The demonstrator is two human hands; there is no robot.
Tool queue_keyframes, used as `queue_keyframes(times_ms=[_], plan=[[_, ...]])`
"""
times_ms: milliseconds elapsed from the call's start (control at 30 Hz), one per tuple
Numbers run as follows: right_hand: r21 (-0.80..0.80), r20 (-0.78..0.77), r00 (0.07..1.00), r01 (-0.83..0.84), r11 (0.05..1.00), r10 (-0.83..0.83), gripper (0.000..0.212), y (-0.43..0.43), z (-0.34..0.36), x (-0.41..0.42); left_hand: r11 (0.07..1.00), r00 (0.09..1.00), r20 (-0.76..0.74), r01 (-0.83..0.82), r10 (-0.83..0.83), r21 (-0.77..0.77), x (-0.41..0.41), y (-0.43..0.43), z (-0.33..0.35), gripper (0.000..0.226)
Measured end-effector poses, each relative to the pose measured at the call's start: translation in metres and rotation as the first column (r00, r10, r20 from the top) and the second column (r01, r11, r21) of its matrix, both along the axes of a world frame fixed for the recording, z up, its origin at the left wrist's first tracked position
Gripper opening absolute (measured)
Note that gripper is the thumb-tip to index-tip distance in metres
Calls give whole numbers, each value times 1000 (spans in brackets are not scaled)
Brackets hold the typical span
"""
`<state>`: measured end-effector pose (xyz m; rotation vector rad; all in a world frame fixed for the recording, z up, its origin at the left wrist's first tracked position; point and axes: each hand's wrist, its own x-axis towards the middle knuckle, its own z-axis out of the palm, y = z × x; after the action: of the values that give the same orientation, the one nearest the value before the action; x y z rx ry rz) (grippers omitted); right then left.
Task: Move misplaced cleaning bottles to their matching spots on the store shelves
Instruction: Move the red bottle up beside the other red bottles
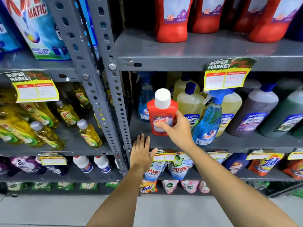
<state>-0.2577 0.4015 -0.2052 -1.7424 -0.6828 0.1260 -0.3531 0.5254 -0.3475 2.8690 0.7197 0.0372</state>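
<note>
head view: right hand [176, 128] grips one red harpic bottle [161, 117]; left hand [141, 152] spread flat, empty.

Right hand [177, 128] gripping, left hand [141, 152] open flat.

A small red Harpic bottle [161, 115] with a white cap stands upright at the front of the middle shelf, beside a blue Colin spray bottle [209, 122]. Up on the top shelf stand big red bottles [172, 22] like it.
</note>
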Motion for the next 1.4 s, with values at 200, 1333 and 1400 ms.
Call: queue_keyframes(times_ms=[200,1333,1400], plan=[[249,151,988,-30,968,-8,34,-55,112,-17,989,982,119,141,-146,53,10,-12,72,51],[-65,198,972,144,987,-129,65,-89,252,137,774,480,700,-66,-529,630,81,-24,311,33],[-104,210,970,147,984,-122,68,-89,247,143,770,469,705,-79,-532,634,82,-24,310,33]])
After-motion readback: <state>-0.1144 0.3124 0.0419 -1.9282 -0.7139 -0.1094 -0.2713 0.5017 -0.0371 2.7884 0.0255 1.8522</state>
